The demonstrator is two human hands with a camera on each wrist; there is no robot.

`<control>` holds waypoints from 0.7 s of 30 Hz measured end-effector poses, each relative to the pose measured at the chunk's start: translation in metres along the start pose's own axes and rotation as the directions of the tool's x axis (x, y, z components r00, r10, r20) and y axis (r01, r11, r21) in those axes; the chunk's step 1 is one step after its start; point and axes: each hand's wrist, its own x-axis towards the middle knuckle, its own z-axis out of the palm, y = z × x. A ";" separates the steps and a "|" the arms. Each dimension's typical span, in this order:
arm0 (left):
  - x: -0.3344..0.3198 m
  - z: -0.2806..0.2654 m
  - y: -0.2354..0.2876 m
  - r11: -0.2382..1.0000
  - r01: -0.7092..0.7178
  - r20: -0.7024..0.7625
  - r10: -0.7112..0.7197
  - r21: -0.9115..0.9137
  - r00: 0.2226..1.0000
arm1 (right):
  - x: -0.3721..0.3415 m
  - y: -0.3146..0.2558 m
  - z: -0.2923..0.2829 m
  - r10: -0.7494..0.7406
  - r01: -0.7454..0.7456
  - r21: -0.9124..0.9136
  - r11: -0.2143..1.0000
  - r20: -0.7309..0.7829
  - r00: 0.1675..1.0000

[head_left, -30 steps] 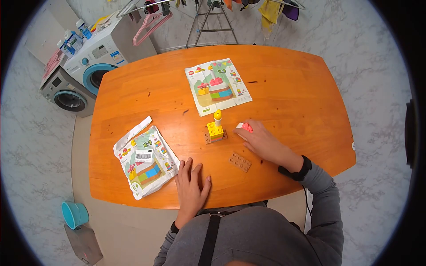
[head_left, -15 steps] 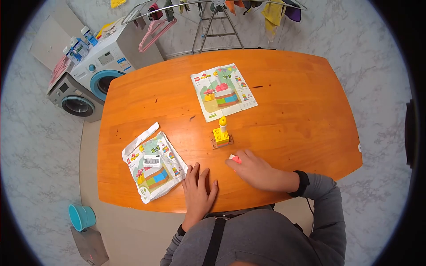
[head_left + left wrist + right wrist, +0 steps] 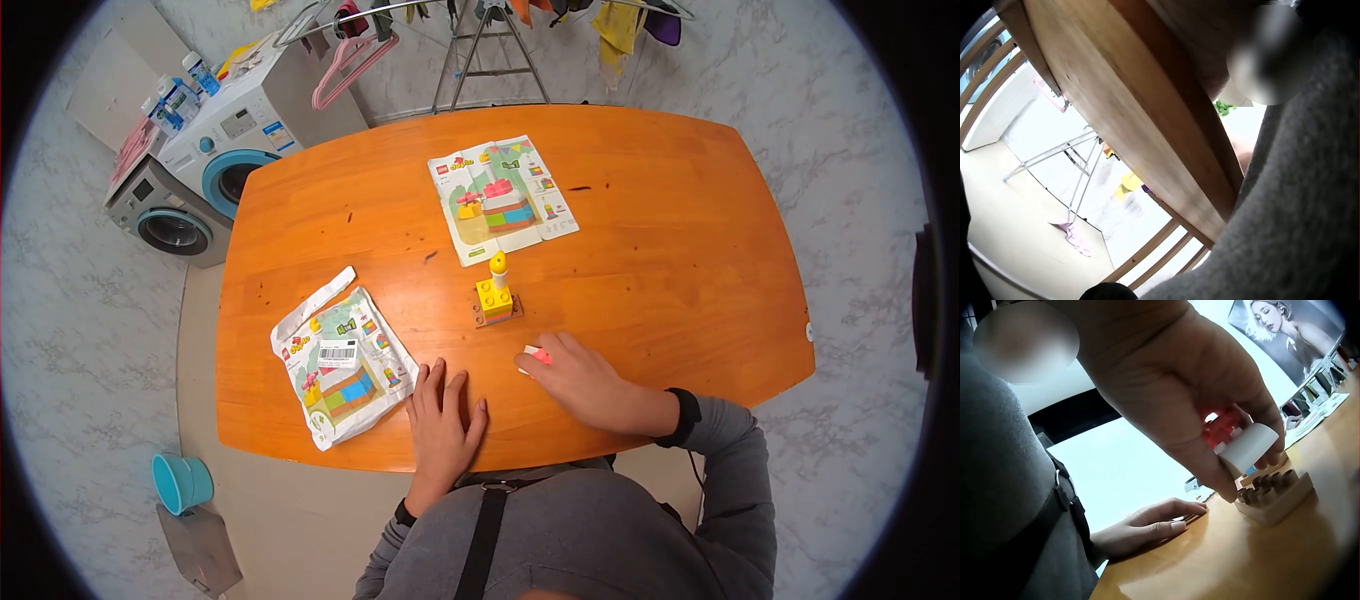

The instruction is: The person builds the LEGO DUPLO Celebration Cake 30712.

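Pinched in the right hand (image 3: 590, 388) is a white piece (image 3: 1250, 450) with a pink-red piece (image 3: 1221, 428) on it. In the right wrist view the white piece is tilted just over a brown studded plate (image 3: 1279, 509); whether they touch, I cannot tell. The head view hides that plate under the hand. Flat on the table by its near edge rests the left hand (image 3: 443, 430), fingers spread, close to the printed bag. Farther up stands a yellow brick (image 3: 492, 296) topped by a candle piece (image 3: 499, 270), on another brown plate (image 3: 482, 314).
A printed bag (image 3: 345, 385) lies on the left of the wooden table (image 3: 680, 260). The unfolded leaflet (image 3: 500, 200) is behind the yellow brick. Washing machines (image 3: 235, 150) and a drying rack (image 3: 490, 72) stand beyond the table.
The right hand has moved toward the person and slightly left with the white and pink pieces, and now covers the loose brown plate. The left hand stays on the table. The head view has shifted slightly.
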 end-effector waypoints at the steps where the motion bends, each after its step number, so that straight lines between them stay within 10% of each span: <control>1: 0.000 0.000 0.000 1.000 -0.005 -0.004 0.005 0.003 1.000 | -0.003 0.002 0.000 0.019 -0.019 -0.002 1.000 0.016 1.000; 11: -0.001 -0.003 -0.001 0.993 -0.058 -0.008 0.057 -0.108 0.998 | -0.009 0.000 0.013 -0.118 0.122 0.046 0.992 -0.077 0.990; 21: 0.022 -0.009 0.016 0.923 -0.108 0.309 0.232 -0.370 0.922 | -0.015 -0.013 0.005 -0.127 0.117 0.157 0.981 0.054 0.990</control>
